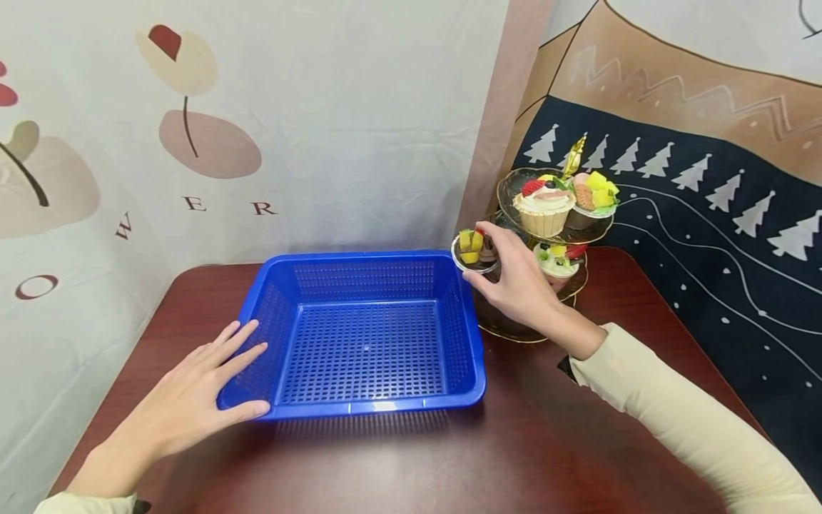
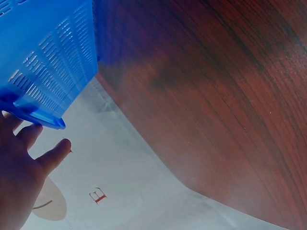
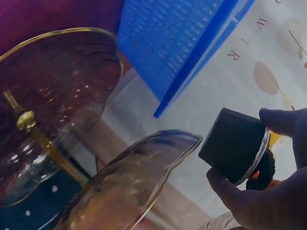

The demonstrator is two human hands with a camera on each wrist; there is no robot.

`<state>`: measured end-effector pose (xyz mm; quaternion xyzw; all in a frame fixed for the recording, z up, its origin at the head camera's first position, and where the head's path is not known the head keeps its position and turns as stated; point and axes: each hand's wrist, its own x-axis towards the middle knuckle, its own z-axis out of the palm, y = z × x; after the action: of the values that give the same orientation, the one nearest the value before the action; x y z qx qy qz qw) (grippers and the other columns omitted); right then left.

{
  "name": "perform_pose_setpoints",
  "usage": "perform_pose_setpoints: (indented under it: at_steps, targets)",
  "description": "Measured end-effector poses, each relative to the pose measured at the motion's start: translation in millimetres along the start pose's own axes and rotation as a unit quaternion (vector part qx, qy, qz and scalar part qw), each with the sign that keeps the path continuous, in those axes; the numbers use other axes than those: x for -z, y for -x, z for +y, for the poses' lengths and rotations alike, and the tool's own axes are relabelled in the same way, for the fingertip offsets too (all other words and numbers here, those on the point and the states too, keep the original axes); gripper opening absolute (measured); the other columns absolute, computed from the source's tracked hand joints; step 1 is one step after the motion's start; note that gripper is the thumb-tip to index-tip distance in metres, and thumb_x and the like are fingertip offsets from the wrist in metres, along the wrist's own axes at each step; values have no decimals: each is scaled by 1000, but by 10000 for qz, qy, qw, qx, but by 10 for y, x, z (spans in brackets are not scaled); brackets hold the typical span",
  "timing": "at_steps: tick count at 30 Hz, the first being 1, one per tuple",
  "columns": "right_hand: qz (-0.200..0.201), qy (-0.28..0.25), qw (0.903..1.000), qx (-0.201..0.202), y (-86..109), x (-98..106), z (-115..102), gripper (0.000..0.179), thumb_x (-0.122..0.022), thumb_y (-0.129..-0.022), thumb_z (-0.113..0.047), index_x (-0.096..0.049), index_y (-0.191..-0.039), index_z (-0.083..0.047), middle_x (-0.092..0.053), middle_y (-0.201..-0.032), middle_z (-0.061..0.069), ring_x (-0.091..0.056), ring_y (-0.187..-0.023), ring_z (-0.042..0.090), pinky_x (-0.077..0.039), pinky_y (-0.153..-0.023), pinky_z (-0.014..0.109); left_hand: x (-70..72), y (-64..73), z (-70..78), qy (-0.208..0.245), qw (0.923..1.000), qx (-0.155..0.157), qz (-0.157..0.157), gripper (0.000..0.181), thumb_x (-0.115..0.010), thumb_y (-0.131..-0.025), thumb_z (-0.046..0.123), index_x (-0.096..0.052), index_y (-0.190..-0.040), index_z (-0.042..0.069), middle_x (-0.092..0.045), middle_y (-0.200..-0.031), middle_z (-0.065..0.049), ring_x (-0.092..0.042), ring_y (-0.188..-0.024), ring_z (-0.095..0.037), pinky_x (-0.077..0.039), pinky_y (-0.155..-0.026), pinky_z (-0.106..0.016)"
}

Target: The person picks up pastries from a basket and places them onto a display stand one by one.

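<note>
My right hand (image 1: 516, 275) pinches a small fruit-topped cupcake (image 1: 471, 246) between thumb and fingers, over the right rear corner of a blue plastic basket (image 1: 366, 407). The cupcake's dark cup (image 3: 234, 143) shows from the side in the right wrist view, tilted. On the basket's left side rests my left hand (image 1: 193, 389), its fingers spread and straight against the rim. The basket's perforated floor is bare. Beside my right hand rises a tiered glass stand (image 1: 594, 232) with gold edges. Its top tier bears a cream cupcake (image 1: 544, 207) and a mango-topped cupcake (image 1: 594, 196); a green-topped cupcake (image 1: 556, 264) sits one tier lower.
Everything stands on a dark red wooden table (image 1: 398, 471). A pale printed cloth (image 1: 359, 128) hangs behind it, and a dark cloth with white trees (image 1: 693, 235) hangs at the right. The stand's lowest plate (image 1: 514, 338) lies close to the basket's right wall.
</note>
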<state>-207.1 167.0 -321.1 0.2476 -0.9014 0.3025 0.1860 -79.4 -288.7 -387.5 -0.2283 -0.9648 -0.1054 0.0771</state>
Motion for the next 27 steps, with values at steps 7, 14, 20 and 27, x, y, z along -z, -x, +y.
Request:
perform_pose_setpoints:
  at_steps: [7, 14, 20, 27]
  targets:
    - [151, 36, 9996, -243, 60, 20, 106, 71, -79, -86, -21, -43, -144, -3, -54, -137, 22, -52, -123, 40, -42, -103, 56, 4, 10, 12, -3, 10000, 46, -26, 79, -71, -85, 56, -52, -145, 10, -24, -164, -3, -9, -153, -21, 8, -118, -21]
    - [345, 123, 9982, -466, 78, 17, 183, 70, -78, -86, -23, -44, -143, 0, -52, -138, 25, -51, -124, 44, -41, -101, 58, 6, 12, 27, 8, 10000, 76, -43, 79, -71, -84, 56, -52, -145, 10, -25, -164, -3, -5, -153, -18, 8, -118, -23]
    - [342, 301, 9962, -748, 92, 10, 207, 70, -77, -87, -26, -44, -142, 2, -52, -136, 28, -51, -122, 46, -42, -100, 59, 10, 7, 33, 0, 10000, 73, -50, 78, -72, -85, 55, -52, -145, 10, -25, -164, -4, -7, -153, -21, 7, -119, -23]
    - [309, 643, 9930, -946, 74, 6, 219, 69, -76, -88, -30, -45, -140, 3, -54, -131, 31, -54, -117, 48, -44, -96, 62, 12, 6, 39, -33, 10000, 43, -18, 78, -72, -84, 55, -52, -145, 10, -25, -164, -3, -7, -153, -20, 7, -118, -22]
